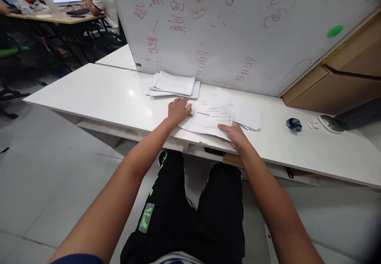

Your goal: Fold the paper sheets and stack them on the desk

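Held papers (205,122), lengthwise left to right

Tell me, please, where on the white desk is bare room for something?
Bare room: the white desk's left end, beyond the left hand and paper stack; also the right front, bordered by the right forearm, dark blue item and mouse. Crowded: the middle, where the paper stack, handled papers and loose sheets lie close together.

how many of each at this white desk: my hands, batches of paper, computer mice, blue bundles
Hands: 2 (left hand, right hand)
Paper batches: 3 (back stack, sheets between the hands, loose pile at right)
Computer mice: 1 (mouse)
Blue bundles: 1 (dark blue bundle)
Total: 7
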`<state>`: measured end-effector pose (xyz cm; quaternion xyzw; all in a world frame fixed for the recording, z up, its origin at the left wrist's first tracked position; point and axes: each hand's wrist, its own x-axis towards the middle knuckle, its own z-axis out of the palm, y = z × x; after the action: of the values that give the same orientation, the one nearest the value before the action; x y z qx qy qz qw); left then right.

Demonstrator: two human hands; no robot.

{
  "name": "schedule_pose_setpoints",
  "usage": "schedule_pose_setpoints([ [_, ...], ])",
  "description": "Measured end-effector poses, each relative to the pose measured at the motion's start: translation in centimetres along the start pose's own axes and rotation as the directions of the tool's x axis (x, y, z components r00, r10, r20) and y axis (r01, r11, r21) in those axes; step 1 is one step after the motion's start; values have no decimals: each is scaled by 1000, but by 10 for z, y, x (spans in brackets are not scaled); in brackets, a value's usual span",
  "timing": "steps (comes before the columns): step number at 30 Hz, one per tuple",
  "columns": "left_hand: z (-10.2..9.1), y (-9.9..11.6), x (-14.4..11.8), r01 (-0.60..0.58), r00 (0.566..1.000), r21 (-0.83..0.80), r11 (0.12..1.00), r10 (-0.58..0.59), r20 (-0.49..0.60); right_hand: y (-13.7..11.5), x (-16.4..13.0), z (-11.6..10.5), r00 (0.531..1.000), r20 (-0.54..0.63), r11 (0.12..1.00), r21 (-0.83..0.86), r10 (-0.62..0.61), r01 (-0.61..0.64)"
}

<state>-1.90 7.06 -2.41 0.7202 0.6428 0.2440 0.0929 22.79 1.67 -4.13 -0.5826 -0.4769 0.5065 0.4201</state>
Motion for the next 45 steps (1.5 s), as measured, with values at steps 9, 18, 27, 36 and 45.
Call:
schedule_pose_setpoints([
  [9, 2, -8, -6, 2, 992, -177, 984, -25, -126, 3, -8, -15, 999, -39, 999, -43, 1, -3],
  [18, 2, -8, -5, 37, 991, -196, 980, -62, -122, -1, -82, -74, 969, -245, 1000, -28, -7, 0],
  [27, 5, -6, -5, 54, 991, -86, 995, -64, -114, -4, -83, -69, 971, -240, 1000, 6, -3, 5],
  [36, 5, 0, -4, 90, 993, 145, 985, -77, -91, -51, -47, -19, 984, -173, 988, 150, 50, -24],
  [45, 8, 1, -3, 110, 982, 133, 985, -88, -166, -128, 132, 126, 978, -31, 953, 223, -205, 206],
])
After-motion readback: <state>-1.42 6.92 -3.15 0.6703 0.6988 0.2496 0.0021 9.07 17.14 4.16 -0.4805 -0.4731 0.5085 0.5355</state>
